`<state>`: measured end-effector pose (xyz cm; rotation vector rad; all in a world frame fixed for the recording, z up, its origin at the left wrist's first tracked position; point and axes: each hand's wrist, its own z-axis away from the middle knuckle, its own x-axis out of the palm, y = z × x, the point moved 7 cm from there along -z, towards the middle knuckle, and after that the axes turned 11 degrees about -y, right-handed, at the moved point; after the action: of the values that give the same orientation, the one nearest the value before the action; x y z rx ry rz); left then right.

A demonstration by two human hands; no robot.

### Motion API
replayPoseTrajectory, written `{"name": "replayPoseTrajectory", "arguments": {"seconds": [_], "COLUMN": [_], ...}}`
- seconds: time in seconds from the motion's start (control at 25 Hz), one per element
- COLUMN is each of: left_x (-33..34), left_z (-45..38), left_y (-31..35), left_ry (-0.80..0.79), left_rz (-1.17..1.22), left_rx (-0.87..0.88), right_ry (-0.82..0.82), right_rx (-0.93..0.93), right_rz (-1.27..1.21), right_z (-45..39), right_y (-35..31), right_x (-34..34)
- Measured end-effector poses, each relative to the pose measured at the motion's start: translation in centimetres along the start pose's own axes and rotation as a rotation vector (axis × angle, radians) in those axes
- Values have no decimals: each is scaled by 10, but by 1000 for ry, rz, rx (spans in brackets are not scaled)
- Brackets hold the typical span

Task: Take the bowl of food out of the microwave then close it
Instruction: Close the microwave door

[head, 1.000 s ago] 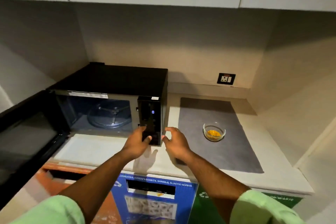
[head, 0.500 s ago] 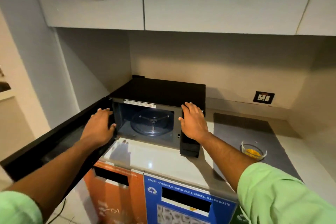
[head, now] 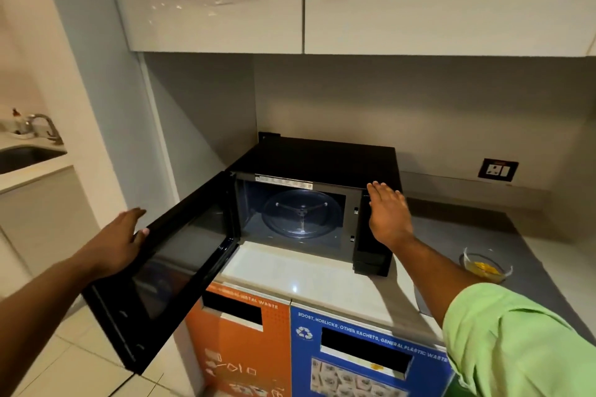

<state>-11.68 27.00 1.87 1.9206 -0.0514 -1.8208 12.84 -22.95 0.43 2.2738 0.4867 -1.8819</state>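
The black microwave (head: 325, 158) stands on the counter with its door (head: 167, 271) swung wide open to the left. Inside, only the glass turntable (head: 301, 214) shows. My left hand (head: 119, 243) grips the top edge of the open door, thumb on the inner face. My right hand (head: 388, 213) lies flat with fingers apart against the microwave's front right corner, over the control panel. The glass bowl of yellow food (head: 487, 267) sits on the grey mat (head: 529, 255) to the right of the microwave, apart from both hands.
Orange (head: 238, 342) and blue (head: 364, 358) waste bins stand under the counter front. A wall socket (head: 497, 168) is behind the mat. White cabinets (head: 354, 0) hang overhead. A sink with a tap (head: 35, 142) lies far left.
The view has turned left and nearer. My left hand slid outward along the door's top edge, farther from the hinge. My right hand stays on the microwave's front right corner.
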Motion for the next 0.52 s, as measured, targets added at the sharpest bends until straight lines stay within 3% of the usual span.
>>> {"name": "replayPoseTrajectory", "arguments": {"seconds": [0.16, 0.24, 0.36, 0.52], "left_x": [12, 24, 43, 57], "left_z": [12, 13, 14, 19], "left_y": [9, 20, 40, 78], "left_ry": [-29, -125, -240, -256], "left_rz": [35, 29, -96, -80], "left_rx": [161, 223, 264, 307], "right_ry": [6, 22, 58, 44], "right_rx": [30, 45, 71, 97], "right_rz": [-20, -32, -38, -31], "right_z": [-3, -4, -5, -7], "right_y": [-1, -1, -4, -4], "right_x": [0, -1, -1, 1]}}
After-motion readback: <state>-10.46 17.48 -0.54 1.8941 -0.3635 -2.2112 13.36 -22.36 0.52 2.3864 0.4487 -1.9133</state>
